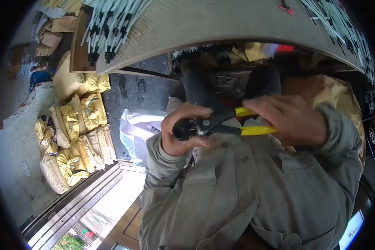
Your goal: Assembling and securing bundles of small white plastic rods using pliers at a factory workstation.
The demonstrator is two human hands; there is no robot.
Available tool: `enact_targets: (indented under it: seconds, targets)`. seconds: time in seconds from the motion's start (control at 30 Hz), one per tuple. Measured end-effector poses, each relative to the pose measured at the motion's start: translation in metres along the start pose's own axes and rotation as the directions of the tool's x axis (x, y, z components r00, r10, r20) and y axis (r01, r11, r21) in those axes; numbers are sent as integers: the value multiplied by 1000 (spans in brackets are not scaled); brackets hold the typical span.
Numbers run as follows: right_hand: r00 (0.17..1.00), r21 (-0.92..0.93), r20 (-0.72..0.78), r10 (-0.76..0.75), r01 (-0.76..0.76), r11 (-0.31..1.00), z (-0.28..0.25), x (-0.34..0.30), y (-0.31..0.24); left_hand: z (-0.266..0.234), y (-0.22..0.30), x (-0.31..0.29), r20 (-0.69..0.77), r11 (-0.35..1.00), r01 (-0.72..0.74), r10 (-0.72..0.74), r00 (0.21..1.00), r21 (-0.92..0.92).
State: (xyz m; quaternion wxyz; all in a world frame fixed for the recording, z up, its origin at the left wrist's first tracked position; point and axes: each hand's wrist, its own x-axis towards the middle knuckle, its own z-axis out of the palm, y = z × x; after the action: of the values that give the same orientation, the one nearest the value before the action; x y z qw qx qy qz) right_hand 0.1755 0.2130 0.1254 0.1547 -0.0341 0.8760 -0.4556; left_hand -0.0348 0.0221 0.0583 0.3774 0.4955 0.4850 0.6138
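Note:
Close in front of my chest, my left hand is curled around a small dark cylindrical part, whose open end shows between thumb and fingers. My right hand, a little blurred, grips a pair of pliers with yellow handles and dark metal jaws. The handles are spread apart, the upper one running under my right fingers. The pliers' jaws meet the dark part at my left hand; whether they bite on it is hidden. Both hands are above my lap, nearer to me than the grey tabletop.
Bundles of pale thin tubes with black ends lie at the tabletop's left and right. A small red-handled tool sits near the right bundle. Yellow and tan sacks line the left wall. A white plastic bag and a brown paper sack flank me.

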Motion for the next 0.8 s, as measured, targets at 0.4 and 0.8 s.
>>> enact_targets:
  seconds: [0.4, 0.8]
  targets:
    - [915, -534, -355, -192, -30, 845, 20, 6, -9, 7, -3, 2, -1, 985, -155, 156, 988, 78]
    - [907, -652, -372, -197, -104, 751, 8, 22, -3, 17, -5, -2, -270, 995, -84, 97, 958, 60]
